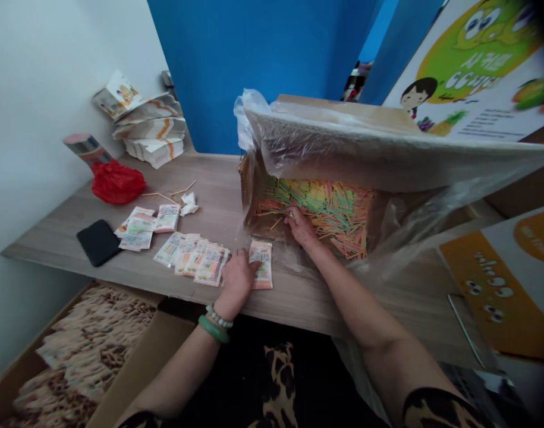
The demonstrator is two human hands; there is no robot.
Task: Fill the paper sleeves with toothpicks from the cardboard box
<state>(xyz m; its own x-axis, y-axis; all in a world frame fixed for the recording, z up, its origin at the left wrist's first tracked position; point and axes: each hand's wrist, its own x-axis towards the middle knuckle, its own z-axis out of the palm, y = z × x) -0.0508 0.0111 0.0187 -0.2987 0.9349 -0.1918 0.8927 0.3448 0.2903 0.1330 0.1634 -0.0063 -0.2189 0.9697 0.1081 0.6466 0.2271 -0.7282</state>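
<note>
My left hand [237,275] rests on the wooden table [218,202], its fingers closed on the edge of a small printed packet [263,265]. More such packets [195,257] lie in a row to its left. My right hand [301,227] reaches into a cardboard box [248,184] lined with clear plastic [343,145], fingers curled among several thin coloured sticks [334,209]. What the fingers hold is hidden.
A black phone [98,241], a red bag [116,182], a cylinder [87,147], stacked paper packs [149,128] and loose sticks [173,194] sit on the table's left. An open carton of packets [75,356] stands below. Printed boards [499,279] lie at the right.
</note>
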